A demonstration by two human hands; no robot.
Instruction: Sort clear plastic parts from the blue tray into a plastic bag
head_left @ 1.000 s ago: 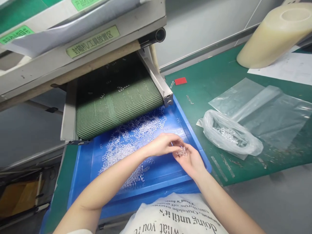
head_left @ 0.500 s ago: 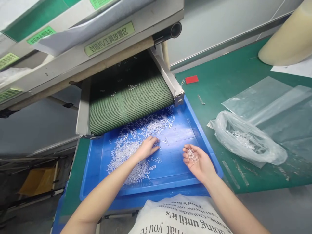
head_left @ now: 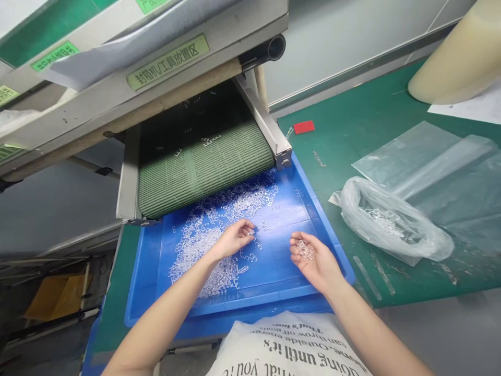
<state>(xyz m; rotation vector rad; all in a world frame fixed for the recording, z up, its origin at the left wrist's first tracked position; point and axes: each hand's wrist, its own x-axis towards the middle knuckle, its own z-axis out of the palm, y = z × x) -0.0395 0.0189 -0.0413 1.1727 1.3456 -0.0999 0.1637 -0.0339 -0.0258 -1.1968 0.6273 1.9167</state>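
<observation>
My left hand is over the blue tray, beside a heap of small clear plastic pieces. Its thumb and fingers are pinched on one or more clear pieces, too small to count. To the right, my right hand is cupped palm up above the tray, its curled fingers around a small bunch of clear plastic pieces. A few loose pieces lie on the tray floor between the heap and my right hand.
A green conveyor belt carrying a few clear pieces ends over the tray's far side. Right of the tray, an open plastic bag with clear pieces stands on the green table, near a red tag and a large cream roll.
The whole view has shifted slightly. My left fingers have drawn closer together around the clear plastic they pinch. My right hand stays cupped around its bunch.
</observation>
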